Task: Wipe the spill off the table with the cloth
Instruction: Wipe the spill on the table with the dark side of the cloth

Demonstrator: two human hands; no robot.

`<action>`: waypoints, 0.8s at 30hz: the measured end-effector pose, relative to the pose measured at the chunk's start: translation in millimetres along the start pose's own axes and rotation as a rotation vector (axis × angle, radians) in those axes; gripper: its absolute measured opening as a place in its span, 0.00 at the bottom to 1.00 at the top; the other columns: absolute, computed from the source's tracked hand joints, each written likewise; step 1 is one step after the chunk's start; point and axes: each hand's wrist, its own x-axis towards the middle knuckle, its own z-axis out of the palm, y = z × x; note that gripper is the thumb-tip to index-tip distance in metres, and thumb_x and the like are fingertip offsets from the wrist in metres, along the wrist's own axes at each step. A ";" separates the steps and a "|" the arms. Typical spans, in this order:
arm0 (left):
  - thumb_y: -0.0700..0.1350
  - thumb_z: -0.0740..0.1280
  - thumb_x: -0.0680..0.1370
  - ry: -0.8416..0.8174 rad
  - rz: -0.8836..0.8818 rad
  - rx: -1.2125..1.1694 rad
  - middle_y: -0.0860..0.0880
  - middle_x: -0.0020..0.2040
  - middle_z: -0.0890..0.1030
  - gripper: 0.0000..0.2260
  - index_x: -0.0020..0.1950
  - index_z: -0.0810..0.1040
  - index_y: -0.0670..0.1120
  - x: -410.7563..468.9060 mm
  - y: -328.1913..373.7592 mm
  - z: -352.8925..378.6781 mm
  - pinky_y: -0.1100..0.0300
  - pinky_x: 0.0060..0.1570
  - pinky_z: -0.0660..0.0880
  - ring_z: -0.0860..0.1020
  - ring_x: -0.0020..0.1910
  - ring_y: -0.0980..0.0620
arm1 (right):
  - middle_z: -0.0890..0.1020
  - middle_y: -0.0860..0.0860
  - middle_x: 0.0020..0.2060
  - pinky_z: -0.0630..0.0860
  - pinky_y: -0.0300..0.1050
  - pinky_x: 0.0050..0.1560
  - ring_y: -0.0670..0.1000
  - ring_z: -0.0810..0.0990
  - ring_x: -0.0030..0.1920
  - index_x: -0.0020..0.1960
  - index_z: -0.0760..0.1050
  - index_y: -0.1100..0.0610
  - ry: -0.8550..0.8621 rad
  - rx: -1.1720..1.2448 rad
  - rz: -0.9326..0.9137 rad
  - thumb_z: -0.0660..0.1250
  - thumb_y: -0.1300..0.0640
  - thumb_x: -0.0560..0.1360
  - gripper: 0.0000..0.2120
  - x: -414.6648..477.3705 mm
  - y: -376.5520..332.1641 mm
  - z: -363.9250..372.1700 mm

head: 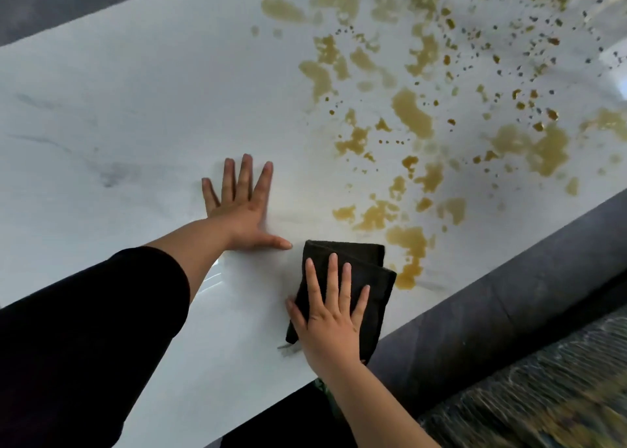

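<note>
Right hand [334,315] flat, fingers straight, pressing folded black cloth [366,278] near table's [135,108] front edge | left hand [239,206] splayed flat on bare white tabletop | yellow-brown spill [412,113] beyond cloth, touching its far corner
</note>
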 end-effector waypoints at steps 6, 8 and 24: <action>0.79 0.65 0.58 -0.031 0.025 -0.019 0.53 0.63 0.12 0.63 0.66 0.16 0.61 -4.1 -1.1 -4.0 0.36 0.63 0.24 0.14 0.62 0.47 | 0.53 0.52 0.77 0.48 0.65 0.68 0.53 0.47 0.76 0.78 0.47 0.44 -0.098 -0.164 -0.071 0.41 0.36 0.80 0.29 -10.3 42.7 -21.5; 0.78 0.66 0.59 -0.047 0.024 -0.026 0.52 0.64 0.13 0.63 0.66 0.16 0.60 -5.0 -0.7 -5.6 0.36 0.63 0.24 0.14 0.63 0.46 | 0.36 0.50 0.77 0.35 0.66 0.70 0.50 0.32 0.75 0.75 0.32 0.40 -0.156 -0.207 -0.110 0.33 0.34 0.77 0.29 7.5 50.7 -30.2; 0.78 0.67 0.56 0.050 -0.042 -0.029 0.53 0.64 0.13 0.65 0.67 0.17 0.60 0.1 1.8 2.0 0.40 0.60 0.21 0.15 0.64 0.49 | 0.17 0.41 0.64 0.19 0.60 0.61 0.45 0.17 0.65 0.67 0.20 0.35 -0.065 -0.278 -0.418 0.34 0.34 0.77 0.27 213.5 9.0 -127.8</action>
